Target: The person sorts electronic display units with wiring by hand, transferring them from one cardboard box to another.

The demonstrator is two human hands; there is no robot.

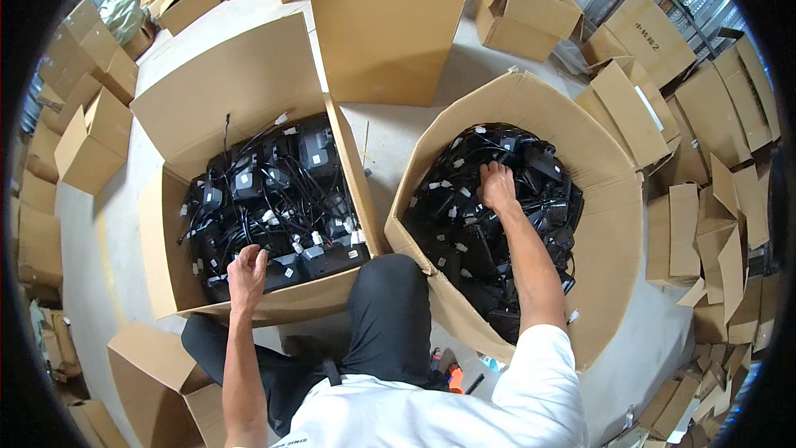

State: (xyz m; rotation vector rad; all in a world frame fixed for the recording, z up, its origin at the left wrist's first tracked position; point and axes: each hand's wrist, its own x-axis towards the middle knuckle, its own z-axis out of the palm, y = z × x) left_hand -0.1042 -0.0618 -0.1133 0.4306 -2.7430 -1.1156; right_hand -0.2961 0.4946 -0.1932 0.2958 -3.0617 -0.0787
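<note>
In the cardboard box on the left [356, 174] lie several black plastic units [316, 151] with black cables [269, 191] and white plugs. My left hand [246, 276] is over this box's near side, fingers curled beside the cables; whatever they hold is hidden. Another cardboard box [609, 224], on the right with bulging sides, contains a jumbled heap of black cabled parts [464, 228]. Deep inside it, my right hand [498, 187] is closed, its bent fingers down among the parts at the far side. The fingertips and anything between them cannot be made out.
A tall cardboard box [385, 37] stands beyond the gap between the two boxes. Close to my left leg is an open carton [153, 373]. More cartons [526, 21] stand at the back, and flattened ones [721, 232] crowd the right side. Small orange items [455, 378] lie between my legs.
</note>
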